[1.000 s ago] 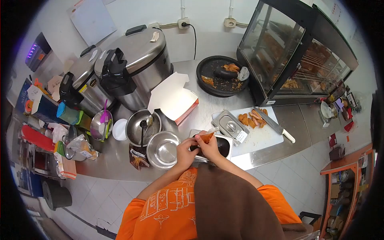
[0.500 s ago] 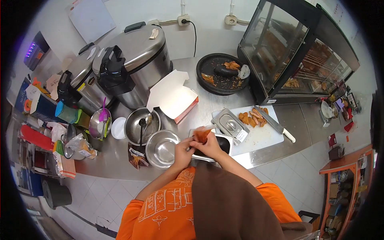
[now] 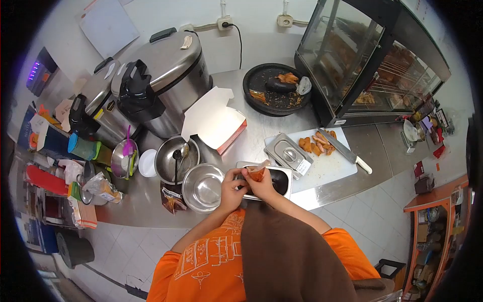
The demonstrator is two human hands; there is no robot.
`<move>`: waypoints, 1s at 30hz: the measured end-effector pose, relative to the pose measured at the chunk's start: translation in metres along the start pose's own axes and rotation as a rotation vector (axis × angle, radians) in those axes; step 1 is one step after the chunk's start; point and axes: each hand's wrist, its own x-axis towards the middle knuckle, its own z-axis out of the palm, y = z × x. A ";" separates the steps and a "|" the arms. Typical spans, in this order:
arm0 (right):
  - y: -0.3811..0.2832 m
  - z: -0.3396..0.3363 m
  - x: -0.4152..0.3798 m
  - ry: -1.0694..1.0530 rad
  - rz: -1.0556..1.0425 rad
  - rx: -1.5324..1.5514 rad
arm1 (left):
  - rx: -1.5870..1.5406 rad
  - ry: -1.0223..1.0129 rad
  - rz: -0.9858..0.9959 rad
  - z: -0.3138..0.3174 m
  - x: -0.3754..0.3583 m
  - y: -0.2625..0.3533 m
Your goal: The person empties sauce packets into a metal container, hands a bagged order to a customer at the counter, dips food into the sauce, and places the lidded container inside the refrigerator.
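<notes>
One small plastic bag (image 3: 257, 174) of reddish-orange contents is above the steel food pan (image 3: 290, 185), grasped by the right hand (image 3: 261, 187), while the left hand (image 3: 233, 190) curls alongside, grip unclear; squeezing too hard could burst it, splattering the counter (image 3: 138, 202) beside the pan.

Right hand (image 3: 261, 187) grips a small clear bag (image 3: 257, 174) of orange-red stuff; left hand (image 3: 233, 190) fingers bunched against it, can't tell if they pinch anything. Both over the left part of a steel pan (image 3: 290, 183) with dark contents. Pan lid (image 3: 289, 155) just far-right, partly on the white board (image 3: 327, 172); cut brown pieces (image 3: 316, 145) and a white-handled knife (image 3: 347, 152) on the board. Left: steel bowl (image 3: 204, 189), second bowl (image 3: 163, 160) beyond it holding a ladle (image 3: 176, 166). Far: open box (image 3: 214, 118), black mortar (image 3: 261, 80). Far left: two big cookers (image 3: 166, 75). Far right: glass cabinet (image 3: 347, 55).
</notes>
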 end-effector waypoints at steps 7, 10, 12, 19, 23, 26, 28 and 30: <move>0.002 -0.016 0.011 -0.235 -0.048 -0.206 | -0.011 -0.071 -0.021 -0.001 -0.003 -0.009; -0.004 -0.023 0.009 -0.260 0.087 -0.191 | 0.080 -0.124 0.089 -0.006 0.001 -0.006; -0.009 -0.022 0.005 -0.268 0.053 0.027 | 0.036 -0.057 0.061 -0.004 0.002 -0.007; 0.002 -0.003 -0.008 0.218 0.163 0.133 | -0.008 -0.006 0.036 0.000 0.004 -0.005; 0.002 0.003 0.001 0.267 0.147 0.319 | -0.064 0.015 -0.086 -0.001 0.007 0.005; 0.008 0.001 0.009 0.241 0.143 0.241 | -0.047 -0.002 -0.060 -0.002 0.008 0.005; 0.013 0.002 0.011 0.239 0.163 0.223 | -0.013 -0.051 -0.036 -0.004 0.006 0.003; 0.014 0.004 0.014 0.253 0.187 0.184 | 0.018 -0.067 -0.031 -0.005 0.005 -0.001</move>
